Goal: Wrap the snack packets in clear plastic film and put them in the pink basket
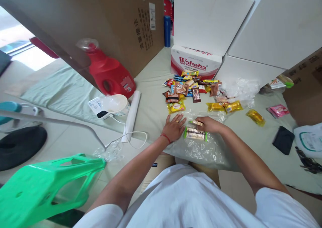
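Note:
A clear plastic bag lies flat at the near edge of the cloth-covered surface. On it rests a wrapped snack bar with green ends. My left hand is spread flat, palm down, on the plastic just left of that bar. With closed fingers, my right hand grips a second green-ended wrapped snack right above the first; its far part is covered by my fingers. Beyond my hands sits a pile of wrapped snacks, with yellow packets to its right.
A Wahaba-like labelled white and red carton stands behind the pile. Crumpled clear plastic lies to the right, near a black pouch. At left are a red detergent bottle, a paper tub, a white roll and a green stool.

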The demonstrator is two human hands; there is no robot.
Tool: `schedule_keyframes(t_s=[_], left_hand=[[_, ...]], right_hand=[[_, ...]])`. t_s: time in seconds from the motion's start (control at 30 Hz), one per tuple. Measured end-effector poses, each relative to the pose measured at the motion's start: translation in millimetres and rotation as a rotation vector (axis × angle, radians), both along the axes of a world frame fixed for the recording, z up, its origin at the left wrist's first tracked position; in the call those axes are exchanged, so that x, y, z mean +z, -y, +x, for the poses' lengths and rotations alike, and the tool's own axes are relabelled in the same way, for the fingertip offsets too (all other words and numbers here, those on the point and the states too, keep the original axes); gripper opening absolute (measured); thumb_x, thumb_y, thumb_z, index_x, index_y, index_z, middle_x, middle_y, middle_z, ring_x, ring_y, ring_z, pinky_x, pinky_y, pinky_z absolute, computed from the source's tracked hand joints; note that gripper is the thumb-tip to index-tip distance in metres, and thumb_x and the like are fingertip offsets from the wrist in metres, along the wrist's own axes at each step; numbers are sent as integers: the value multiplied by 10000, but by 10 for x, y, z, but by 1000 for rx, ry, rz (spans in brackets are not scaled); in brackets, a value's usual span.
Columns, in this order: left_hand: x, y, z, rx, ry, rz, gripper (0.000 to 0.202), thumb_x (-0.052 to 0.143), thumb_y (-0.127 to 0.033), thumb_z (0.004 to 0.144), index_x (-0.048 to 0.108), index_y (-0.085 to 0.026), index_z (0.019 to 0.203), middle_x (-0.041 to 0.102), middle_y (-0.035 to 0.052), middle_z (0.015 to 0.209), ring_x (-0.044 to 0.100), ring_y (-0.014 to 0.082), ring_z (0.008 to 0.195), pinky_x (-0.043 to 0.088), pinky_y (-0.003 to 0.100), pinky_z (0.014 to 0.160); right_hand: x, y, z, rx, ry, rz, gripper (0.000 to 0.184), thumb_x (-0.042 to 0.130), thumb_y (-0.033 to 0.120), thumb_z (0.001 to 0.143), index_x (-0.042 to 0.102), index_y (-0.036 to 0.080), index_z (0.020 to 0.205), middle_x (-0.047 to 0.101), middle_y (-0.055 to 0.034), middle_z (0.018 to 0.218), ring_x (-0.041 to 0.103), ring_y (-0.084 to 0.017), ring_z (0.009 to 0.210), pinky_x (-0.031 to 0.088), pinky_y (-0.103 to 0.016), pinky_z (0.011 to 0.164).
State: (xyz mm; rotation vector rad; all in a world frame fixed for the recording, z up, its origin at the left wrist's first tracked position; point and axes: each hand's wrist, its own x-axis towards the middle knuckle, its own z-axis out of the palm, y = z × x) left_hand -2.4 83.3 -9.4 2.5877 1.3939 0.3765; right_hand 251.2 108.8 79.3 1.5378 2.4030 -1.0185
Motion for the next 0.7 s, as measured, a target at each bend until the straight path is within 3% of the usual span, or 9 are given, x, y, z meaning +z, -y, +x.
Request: schedule_keyframes(t_s=[0.13,0.23,0.43,0.7], left_hand=[[4,1,-3,-5,-2,-1,516,333,-408,1065,502,-310,1543,440,72,1653,386,280,1538,161,629,1273],[0,1,-5,-9,3,1,517,343,-410,1063,505,-306,1542,440,76,1653,381,282,1541,152,628,1276],[1,4,-1,-6,14,4,516,350,-404,1060,505,-303,1542,439,81,1653,387,284,1537,152,640,1273],[-5,1,-5,-4,13,5,519,339,-409,1063,509,-291,1539,442,88,1650,385,281,1538,141,634,1277]], right_hand=[[4,74,-85,-93,168,265,395,738,382,864,683,184,1202,700,-120,1135,616,-255,1017,420,-296,853],[-56,286,-139,-30,124,362,589,763,451,868,605,204,1379,651,-140,1226,561,-297,1115,406,-360,936],[-261,600,-216,71,109,329,802,797,429,841,467,231,1545,555,-164,1452,463,-350,1257,366,-469,1032],[-249,635,-158,88,114,346,690,767,323,869,514,214,1501,582,-149,1425,477,-326,1262,380,-457,1038]])
